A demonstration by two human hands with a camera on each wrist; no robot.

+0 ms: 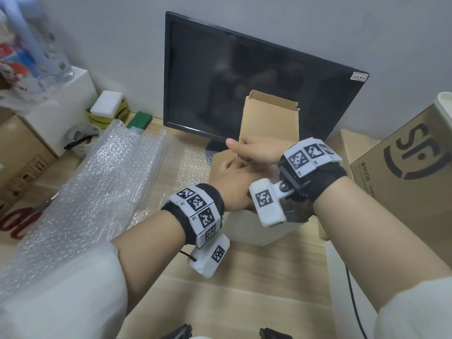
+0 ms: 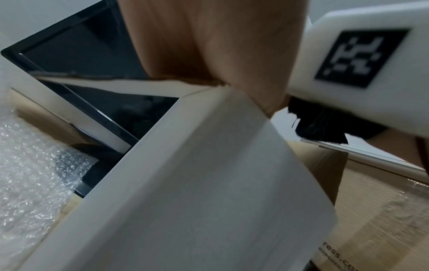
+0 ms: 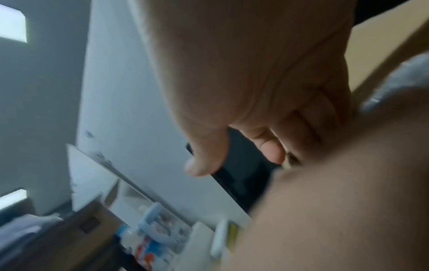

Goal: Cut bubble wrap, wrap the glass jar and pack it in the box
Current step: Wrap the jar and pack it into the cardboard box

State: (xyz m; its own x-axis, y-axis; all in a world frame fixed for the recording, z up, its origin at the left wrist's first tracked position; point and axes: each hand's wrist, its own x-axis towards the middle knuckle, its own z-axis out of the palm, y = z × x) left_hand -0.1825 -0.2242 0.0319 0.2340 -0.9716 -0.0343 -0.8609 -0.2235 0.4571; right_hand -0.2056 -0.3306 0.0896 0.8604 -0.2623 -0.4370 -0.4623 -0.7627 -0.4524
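Standing open, white box [image 1: 256,228] — brown inside, hands [image 1: 254,152] within

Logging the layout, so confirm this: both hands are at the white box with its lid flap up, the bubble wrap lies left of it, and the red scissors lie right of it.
Wrong on the scissors: the head view shows them at the far left, beyond the bubble wrap. Both hands, left and right, are at the box with its flap up.

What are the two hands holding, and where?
The right hand holds the box by its raised flap. The left hand reaches into the box; its hold cannot be told.
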